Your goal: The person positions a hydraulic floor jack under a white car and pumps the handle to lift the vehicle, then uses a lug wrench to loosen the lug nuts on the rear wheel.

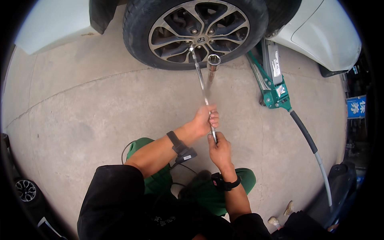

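Observation:
A long chrome lug wrench (199, 74) runs from my hands up to the wheel (140, 48). Its far tip overlaps the lug nuts low on the hub; whether it sits on one I cannot tell. A second arm ends in a wide open socket (214, 60) facing up; it is blurred and seems to join the bar about midway. My left hand (205, 121), slightly smeared, is closed round the shaft. Just below it, my right hand (220, 150) grips the near end, thumb along the metal.
A green floor jack (275, 94) reaches under the white car (320, 36) to the right, its long handle (303, 128) slanting toward me. Concrete floor (80, 108) lies around. At lower left is a dark object with a spoked wheel (26, 190). Someone's shoes (289, 208) show at lower right.

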Motion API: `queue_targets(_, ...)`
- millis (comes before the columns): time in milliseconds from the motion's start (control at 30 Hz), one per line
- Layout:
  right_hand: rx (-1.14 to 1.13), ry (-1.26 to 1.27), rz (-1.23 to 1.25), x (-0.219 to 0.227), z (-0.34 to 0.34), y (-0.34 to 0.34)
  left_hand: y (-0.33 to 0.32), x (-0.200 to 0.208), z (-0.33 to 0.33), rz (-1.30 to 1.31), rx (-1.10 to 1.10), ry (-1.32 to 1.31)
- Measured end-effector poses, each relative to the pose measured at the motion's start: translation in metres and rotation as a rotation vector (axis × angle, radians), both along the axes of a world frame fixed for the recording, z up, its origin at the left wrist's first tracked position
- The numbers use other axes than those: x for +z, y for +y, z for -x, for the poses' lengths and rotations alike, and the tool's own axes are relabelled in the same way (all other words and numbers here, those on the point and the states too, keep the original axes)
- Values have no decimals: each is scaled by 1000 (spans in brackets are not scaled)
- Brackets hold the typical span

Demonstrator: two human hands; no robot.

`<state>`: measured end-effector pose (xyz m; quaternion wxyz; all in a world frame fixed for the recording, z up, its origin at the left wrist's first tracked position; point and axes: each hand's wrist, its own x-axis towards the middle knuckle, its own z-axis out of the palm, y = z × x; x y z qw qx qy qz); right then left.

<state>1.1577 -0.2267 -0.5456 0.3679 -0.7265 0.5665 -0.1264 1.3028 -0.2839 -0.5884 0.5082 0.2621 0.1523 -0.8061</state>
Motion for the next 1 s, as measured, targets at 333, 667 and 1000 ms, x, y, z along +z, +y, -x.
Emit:
queue_targets(333,-109,-470,-567,-9,4,-2,5,15,0,-77,13,-158)
queue_targets(667,-185,-720,-920,2,4,-8,4,22,3,-189,82,-219)
queue_targets(1000,-195,-817,-1026,3,2,-6,7,25,2,-203,105,-280)
